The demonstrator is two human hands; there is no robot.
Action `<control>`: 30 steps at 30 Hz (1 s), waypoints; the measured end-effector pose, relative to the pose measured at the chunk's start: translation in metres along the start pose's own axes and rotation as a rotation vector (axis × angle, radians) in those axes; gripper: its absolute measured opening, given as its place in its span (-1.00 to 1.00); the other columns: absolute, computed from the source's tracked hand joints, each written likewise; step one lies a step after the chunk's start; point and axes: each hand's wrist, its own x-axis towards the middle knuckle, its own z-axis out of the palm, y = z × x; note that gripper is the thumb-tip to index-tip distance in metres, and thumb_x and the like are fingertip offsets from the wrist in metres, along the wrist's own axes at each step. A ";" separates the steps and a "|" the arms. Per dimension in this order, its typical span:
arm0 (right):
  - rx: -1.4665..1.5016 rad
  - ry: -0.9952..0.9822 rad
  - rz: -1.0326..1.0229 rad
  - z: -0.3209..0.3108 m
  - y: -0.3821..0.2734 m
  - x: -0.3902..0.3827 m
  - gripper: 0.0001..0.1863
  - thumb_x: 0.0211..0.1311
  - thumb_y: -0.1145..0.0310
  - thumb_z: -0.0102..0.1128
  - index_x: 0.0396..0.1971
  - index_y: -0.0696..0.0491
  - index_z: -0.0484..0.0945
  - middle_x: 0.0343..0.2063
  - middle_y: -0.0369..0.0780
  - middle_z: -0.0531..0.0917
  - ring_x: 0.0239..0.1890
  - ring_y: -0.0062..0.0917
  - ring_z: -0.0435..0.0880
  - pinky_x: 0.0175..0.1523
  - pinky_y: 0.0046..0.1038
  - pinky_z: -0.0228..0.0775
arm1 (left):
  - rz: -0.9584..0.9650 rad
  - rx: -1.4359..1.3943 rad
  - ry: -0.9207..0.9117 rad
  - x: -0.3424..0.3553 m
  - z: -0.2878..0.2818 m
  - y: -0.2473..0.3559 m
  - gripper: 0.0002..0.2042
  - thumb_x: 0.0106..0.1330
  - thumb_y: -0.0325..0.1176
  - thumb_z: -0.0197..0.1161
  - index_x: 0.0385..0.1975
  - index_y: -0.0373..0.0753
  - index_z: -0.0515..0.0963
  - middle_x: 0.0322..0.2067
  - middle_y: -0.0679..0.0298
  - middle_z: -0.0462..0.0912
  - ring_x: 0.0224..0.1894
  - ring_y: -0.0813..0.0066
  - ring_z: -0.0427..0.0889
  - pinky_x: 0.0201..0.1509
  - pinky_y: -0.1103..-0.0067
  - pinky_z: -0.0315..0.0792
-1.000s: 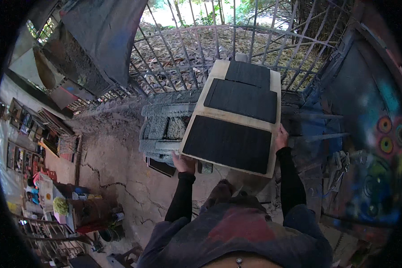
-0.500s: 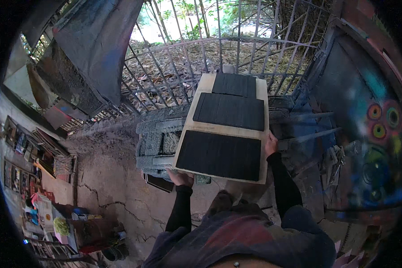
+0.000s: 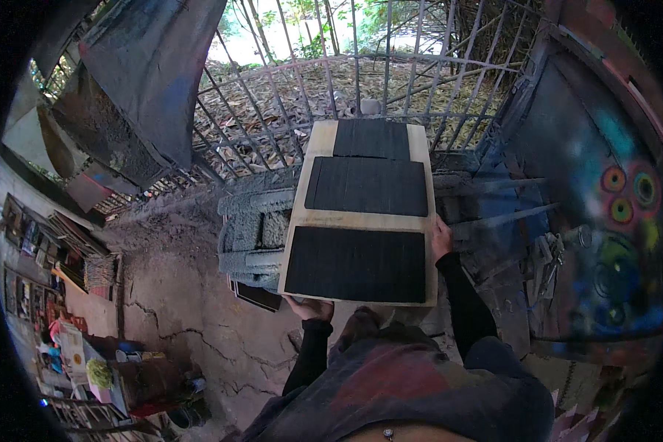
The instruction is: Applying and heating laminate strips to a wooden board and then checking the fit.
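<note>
Between my hands is a pale wooden board (image 3: 324, 219) carrying three flat black panels: a large one (image 3: 356, 264) nearest me, a middle one (image 3: 366, 184) and a smaller one (image 3: 372, 138) at the far end. My left hand (image 3: 311, 307) grips the board's near left corner from below, its fingers partly hidden underneath. On the right edge, my right hand (image 3: 442, 239) is closed round the side, fingertips under the wood. Beneath and left of the board stands a grey, crusted slatted stand (image 3: 247, 230); whether the board touches it I cannot tell.
A barred metal fence (image 3: 357, 81) runs behind the stand, with dry leaves beyond. To the right is a dark panel with spray-painted rings (image 3: 626, 195). Grey sheets (image 3: 151, 74) hang at upper left. The floor (image 3: 191, 309) is cracked; a cluttered table (image 3: 103, 368) stands at lower left.
The board has turned slightly and now lies straighter in front of me. My left hand has shifted right and a little down with its near corner; both hands keep their grip.
</note>
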 end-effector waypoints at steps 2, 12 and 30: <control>-0.007 -0.009 0.004 -0.002 -0.007 -0.004 -0.54 0.45 0.34 -0.14 0.24 0.27 0.33 0.20 0.01 0.47 0.26 -0.26 0.41 0.32 -0.41 0.21 | 0.024 -0.015 0.039 -0.004 0.001 -0.002 -0.16 0.20 0.43 -0.02 0.33 -0.09 0.23 0.29 0.20 0.31 0.27 0.09 0.34 0.28 0.15 0.28; -0.090 -0.034 0.035 -0.013 -0.022 -0.015 -0.55 0.46 0.31 -0.14 0.24 0.22 0.35 0.20 -0.03 0.48 0.25 -0.31 0.43 0.29 -0.45 0.23 | 0.094 0.145 0.152 -0.012 -0.009 0.056 -0.08 0.16 0.50 -0.12 0.19 -0.29 0.40 0.16 0.10 0.49 0.19 0.12 0.45 0.26 0.22 0.29; -0.185 -0.112 0.074 -0.059 -0.040 -0.021 -0.51 0.50 0.15 -0.15 0.23 0.16 0.38 0.03 -0.08 0.59 0.03 -0.38 0.57 0.16 -0.44 0.35 | 0.454 1.264 -0.061 -0.029 -0.016 0.081 -0.68 0.47 -0.22 0.04 -0.02 -0.34 0.54 -0.02 0.09 0.60 0.03 0.33 0.56 0.05 0.51 0.44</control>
